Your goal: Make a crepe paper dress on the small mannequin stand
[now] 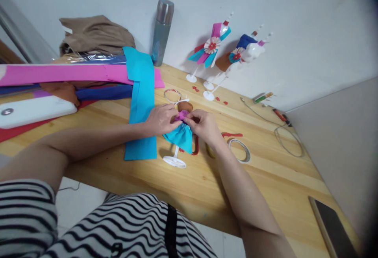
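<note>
A miniature dress form stands upright on a white round base. A gathered turquoise skirt hangs on it, and a brown rounded piece shows behind. Around the form's middle is a bright pink strip of cloth or paper. My left hand pinches this strip from the left. From the right, the thumb and fingers of my right hand are closed on it too. My fingertips partly hide the strip and the upper body of the form.
Turquoise sheets lie left, beside pink strips and a white device. A flask and decorated dress forms stand along the wall. Right are a tape roll, a cable and a phone.
</note>
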The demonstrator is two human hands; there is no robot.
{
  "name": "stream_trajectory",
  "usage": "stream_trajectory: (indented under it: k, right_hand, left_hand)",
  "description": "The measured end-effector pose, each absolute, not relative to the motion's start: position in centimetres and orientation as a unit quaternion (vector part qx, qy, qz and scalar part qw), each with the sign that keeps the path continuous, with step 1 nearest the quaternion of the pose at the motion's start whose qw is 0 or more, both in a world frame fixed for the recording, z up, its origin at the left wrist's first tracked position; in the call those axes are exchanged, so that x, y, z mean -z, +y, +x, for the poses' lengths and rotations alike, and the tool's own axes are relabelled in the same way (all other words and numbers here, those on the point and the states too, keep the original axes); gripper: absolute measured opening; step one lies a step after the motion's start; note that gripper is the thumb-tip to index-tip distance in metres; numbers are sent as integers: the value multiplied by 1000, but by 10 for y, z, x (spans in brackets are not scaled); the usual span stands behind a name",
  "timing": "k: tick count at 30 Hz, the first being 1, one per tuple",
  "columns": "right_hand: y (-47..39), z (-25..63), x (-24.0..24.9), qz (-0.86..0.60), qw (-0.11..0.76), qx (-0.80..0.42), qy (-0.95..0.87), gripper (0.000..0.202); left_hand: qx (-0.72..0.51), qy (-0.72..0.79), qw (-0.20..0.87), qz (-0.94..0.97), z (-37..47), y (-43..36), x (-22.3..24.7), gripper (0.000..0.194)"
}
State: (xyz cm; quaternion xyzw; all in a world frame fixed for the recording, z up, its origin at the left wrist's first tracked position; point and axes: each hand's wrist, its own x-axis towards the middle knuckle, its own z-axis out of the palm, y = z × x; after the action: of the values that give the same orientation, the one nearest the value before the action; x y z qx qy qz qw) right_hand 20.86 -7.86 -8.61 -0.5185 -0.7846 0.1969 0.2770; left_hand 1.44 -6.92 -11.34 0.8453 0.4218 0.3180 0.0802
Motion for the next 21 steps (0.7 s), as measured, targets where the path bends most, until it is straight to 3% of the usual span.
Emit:
stream_trajectory:
  k: [6,11,14,21]
  right_hand:
    - [-82,210,83,-520,213,-185,-806,2]
    - [-88,210,80,-521,181,-148,-821,18]
    - [-90,210,80,-560,203,-163,-786,22]
    - [-83,214,83,-608,295,-189,-713,9]
  left_hand:
    - [-315,422,169,833,14,-66,107,22]
    - [-332,422,262,802,12,-64,103,23]
    - [-349,422,340,765,13,-62,104,22]
    - [-360,390,455,715,15,-48,120,12]
